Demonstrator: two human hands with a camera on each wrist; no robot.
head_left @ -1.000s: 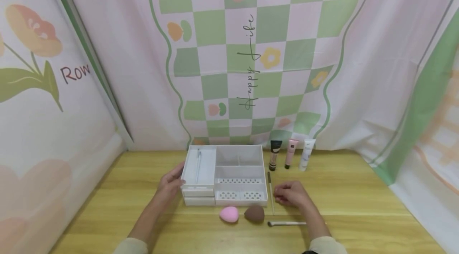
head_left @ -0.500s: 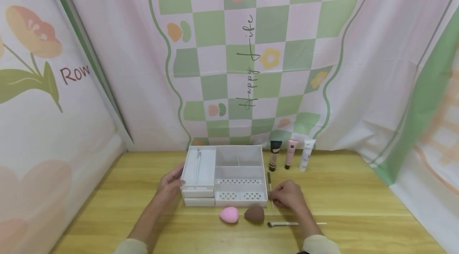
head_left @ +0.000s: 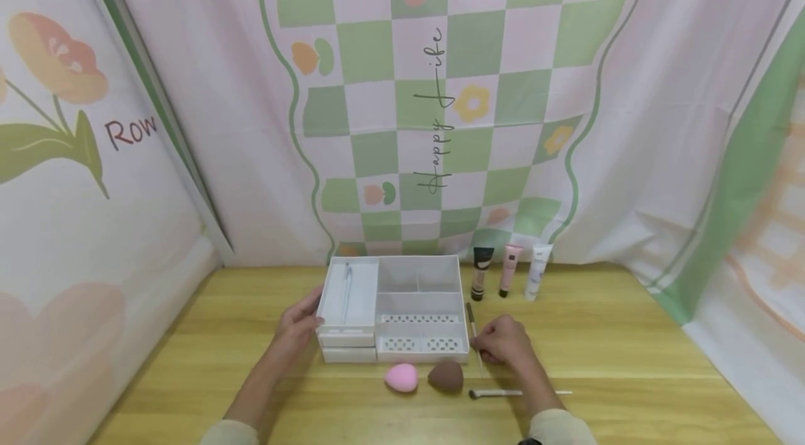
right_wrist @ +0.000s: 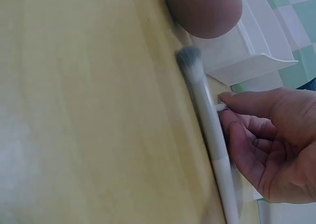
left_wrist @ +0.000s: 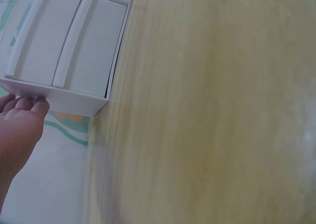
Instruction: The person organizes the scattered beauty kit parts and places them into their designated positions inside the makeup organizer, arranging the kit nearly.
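A: Head view—light?

B: Even, fairly bright; direction hard to tell. Faint, soft shadow under the pink sponge (head_left: 402, 378).

A: Sharpness?

B: Middling. White organizer (head_left: 418, 302) low in contrast; print on the tubes (head_left: 511, 270) too small to read. Sides look stretched (wide-lens fashion).

A: Wrist views?

B: Both hazier. Pale glare on the table (left_wrist: 207, 110)—right edge of the left wrist view, left edge of the right. Foreground brush (right_wrist: 212, 135) soft, bristles smeared.

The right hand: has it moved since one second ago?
Yes. In the head view, the right hand has moved left, closer to the white organizer, and now pinches the thin brush.
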